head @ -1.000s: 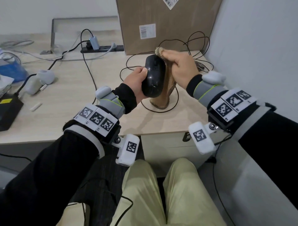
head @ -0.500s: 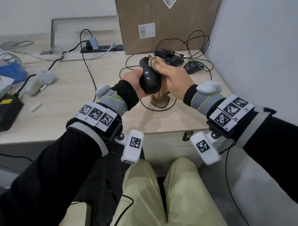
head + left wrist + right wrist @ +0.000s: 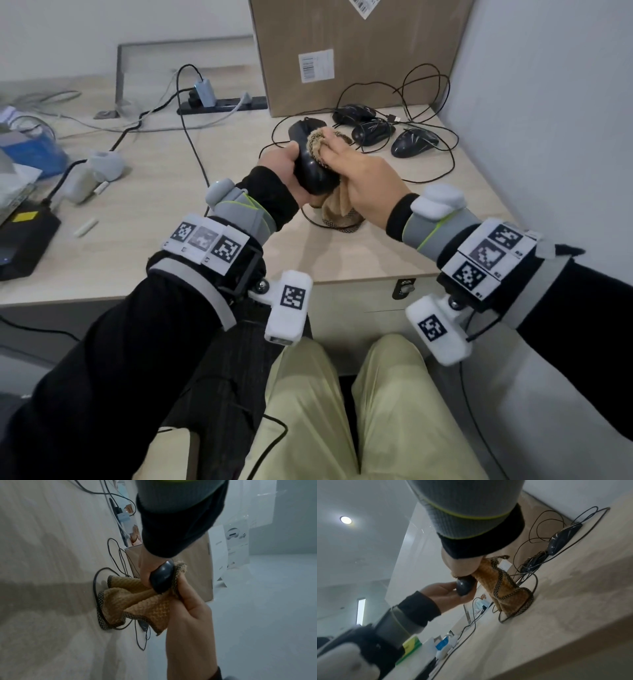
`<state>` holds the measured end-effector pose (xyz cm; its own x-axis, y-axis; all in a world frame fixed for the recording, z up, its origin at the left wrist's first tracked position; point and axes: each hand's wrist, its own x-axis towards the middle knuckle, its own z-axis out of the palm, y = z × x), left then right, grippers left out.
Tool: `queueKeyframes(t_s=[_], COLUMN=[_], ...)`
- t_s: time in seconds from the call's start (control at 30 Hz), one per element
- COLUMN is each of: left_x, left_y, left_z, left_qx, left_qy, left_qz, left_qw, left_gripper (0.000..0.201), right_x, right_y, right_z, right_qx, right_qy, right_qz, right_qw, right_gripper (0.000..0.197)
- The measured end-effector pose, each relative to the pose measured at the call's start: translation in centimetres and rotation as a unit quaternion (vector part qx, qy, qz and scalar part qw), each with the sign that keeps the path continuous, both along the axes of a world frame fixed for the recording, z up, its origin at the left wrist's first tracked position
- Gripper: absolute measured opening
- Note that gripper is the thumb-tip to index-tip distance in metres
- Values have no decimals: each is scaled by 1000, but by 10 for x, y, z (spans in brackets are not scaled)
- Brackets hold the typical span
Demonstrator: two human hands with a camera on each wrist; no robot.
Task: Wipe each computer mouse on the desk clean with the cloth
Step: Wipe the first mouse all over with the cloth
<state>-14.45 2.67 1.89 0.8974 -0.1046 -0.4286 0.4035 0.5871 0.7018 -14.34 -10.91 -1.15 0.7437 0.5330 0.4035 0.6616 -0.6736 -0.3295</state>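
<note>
Wrist rigs on both arms, black sleeves, pale yellow-green trousers

Each black sleeve [image 3: 102, 359] ends in a grey knit cuff with a lime-green stripe [image 3: 442, 226], then a white band of three black-and-white square markers [image 3: 205, 241]. A white camera block [image 3: 287, 310] (one marker each) hangs below each wrist on a small ball joint; a thin black cable seems to trail from the right one, hard to tell.

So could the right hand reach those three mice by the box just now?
Probably yes: the three mice lie just beyond the right hand, nothing between, but it is busy pressing the cloth.
</note>
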Motion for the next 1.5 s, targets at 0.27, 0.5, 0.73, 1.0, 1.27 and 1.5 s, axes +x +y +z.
queueKeyframes(t_s=[0.27,0.5,0.73,1.0,1.27,1.5], left_x=[5,3,3,-4,-4,1], left_y=[-5,-8,-2,-1,-8,-8], left_z=[-5,-8,-13,-22,-17,-20], left_qx=[11,3,-1,7,-36,-87], left_qy=[-4,9,7,-35,-46,-40], left_qz=[-9,-8,-11,-29,-80,-90], left_qw=[1000,1000,1000,999,995,991], left_gripper=[41,37,43,41,43,48], right_x=[-13,-5,-17,19,1,-10], right_y=[3,-3,-5,-1,-1,-7], right_z=[-7,6,-11,8,-1,-22], right_qx=[-47,-17,-122,194,181,-74], right_qy=[-48,23,-88,162,76,-107], right_qz=[1,-24,44,-82,-18,87], right_qw=[998,999,988,964,980,988], right_gripper=[57,60,51,49,54,53])
